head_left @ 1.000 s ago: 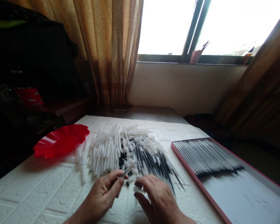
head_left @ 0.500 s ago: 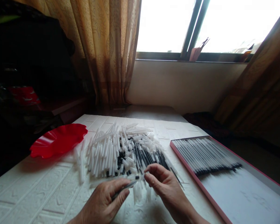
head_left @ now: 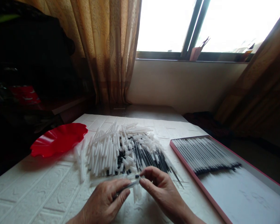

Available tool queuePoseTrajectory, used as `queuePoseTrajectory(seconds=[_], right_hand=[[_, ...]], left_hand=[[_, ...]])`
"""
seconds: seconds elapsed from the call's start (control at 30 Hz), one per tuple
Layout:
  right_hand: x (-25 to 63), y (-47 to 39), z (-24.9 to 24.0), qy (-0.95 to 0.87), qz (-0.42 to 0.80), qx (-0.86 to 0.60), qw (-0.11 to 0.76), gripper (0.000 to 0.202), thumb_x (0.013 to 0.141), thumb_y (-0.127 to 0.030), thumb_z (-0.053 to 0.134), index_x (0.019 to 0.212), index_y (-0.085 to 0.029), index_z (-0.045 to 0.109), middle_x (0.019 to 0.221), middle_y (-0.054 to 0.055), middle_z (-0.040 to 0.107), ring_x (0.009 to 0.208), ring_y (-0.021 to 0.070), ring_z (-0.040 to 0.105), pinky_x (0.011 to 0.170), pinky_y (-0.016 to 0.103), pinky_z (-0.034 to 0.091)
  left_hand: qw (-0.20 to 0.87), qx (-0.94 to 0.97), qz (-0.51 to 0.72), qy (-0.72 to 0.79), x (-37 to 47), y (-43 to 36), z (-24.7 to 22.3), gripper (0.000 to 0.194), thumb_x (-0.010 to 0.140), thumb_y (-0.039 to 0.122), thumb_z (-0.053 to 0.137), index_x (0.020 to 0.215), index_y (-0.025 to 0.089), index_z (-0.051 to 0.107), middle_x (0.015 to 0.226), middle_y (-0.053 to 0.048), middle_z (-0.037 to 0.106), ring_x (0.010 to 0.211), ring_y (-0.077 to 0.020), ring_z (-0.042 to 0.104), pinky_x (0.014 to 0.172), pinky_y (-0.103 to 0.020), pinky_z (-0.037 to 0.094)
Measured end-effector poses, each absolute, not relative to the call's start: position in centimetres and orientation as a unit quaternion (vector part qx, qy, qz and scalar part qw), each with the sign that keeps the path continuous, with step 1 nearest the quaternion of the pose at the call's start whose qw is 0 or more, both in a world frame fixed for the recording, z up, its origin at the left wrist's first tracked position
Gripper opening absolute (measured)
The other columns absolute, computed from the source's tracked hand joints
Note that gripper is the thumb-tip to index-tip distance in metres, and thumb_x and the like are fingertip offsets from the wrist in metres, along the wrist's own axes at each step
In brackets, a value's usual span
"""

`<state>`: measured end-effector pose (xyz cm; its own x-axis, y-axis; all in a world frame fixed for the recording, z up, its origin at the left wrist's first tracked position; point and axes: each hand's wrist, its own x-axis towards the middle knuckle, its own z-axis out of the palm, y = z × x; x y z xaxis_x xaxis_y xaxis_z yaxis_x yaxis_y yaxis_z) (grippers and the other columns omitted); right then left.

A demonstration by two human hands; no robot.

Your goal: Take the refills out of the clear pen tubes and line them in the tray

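Thumb and fingers of my left hand (head_left: 105, 199) are closed round a slim pen (head_left: 132, 184), its far end pointing right and slightly up. My right hand (head_left: 162, 191) pinches at that end, with thumb and forefinger together; a small clear piece seems to be between them, too blurred to name. Just beyond both hands lies a heap of pen parts: white translucent barrels (head_left: 104, 154), small black plugs (head_left: 121, 157), short clear caps (head_left: 129, 161) and dark ink refills (head_left: 146, 155). A few clear caps (head_left: 137, 194) lie below the fingertips.
To the right, a pink-rimmed tray (head_left: 189, 168) holds a row of pens (head_left: 203, 154) with black ends. A red wavy-edged dish (head_left: 58, 140) stands at the left, beside loose barrels (head_left: 81, 165). White brick-patterned covering (head_left: 51, 186) lies over the table.
My right hand has moved left and slightly down, bringing its fingertips to the end of the pen. The left hand has stayed almost in place.
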<state>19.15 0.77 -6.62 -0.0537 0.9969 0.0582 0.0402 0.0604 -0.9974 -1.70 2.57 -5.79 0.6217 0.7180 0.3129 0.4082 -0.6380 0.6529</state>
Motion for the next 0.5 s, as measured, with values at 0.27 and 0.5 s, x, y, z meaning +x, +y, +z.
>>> queuePoseTrajectory(seconds=[0.27, 0.5], right_hand=[[20.1, 0.6, -6.9, -0.704, 0.358, -0.477, 0.386, 0.024, 0.087, -0.03, 0.059, 0.1, -0.019, 0.074, 0.078, 0.005, 0.073, 0.067, 0.0169, 0.064, 0.066, 0.026, 0.047], [20.6, 0.3, -5.4, -0.764, 0.391, -0.453, 0.242, 0.022, 0.087, -0.016, 0.052, 0.083, -0.021, 0.072, 0.068, 0.0, 0.073, 0.058, 0.0137, 0.066, 0.056, 0.018, 0.044]], left_hand=[[0.173, 0.898, 0.243, 0.325, -1.9, 2.5, -6.5, 0.021, 0.095, 0.022, 0.046, 0.105, 0.025, 0.065, 0.09, -0.001, 0.077, 0.082, -0.019, 0.075, 0.072, -0.023, 0.056], [0.131, 0.927, 0.129, 0.327, -1.8, 2.4, -6.4, 0.022, 0.095, 0.022, 0.043, 0.088, 0.021, 0.064, 0.076, -0.003, 0.073, 0.067, -0.0204, 0.073, 0.057, -0.025, 0.05]])
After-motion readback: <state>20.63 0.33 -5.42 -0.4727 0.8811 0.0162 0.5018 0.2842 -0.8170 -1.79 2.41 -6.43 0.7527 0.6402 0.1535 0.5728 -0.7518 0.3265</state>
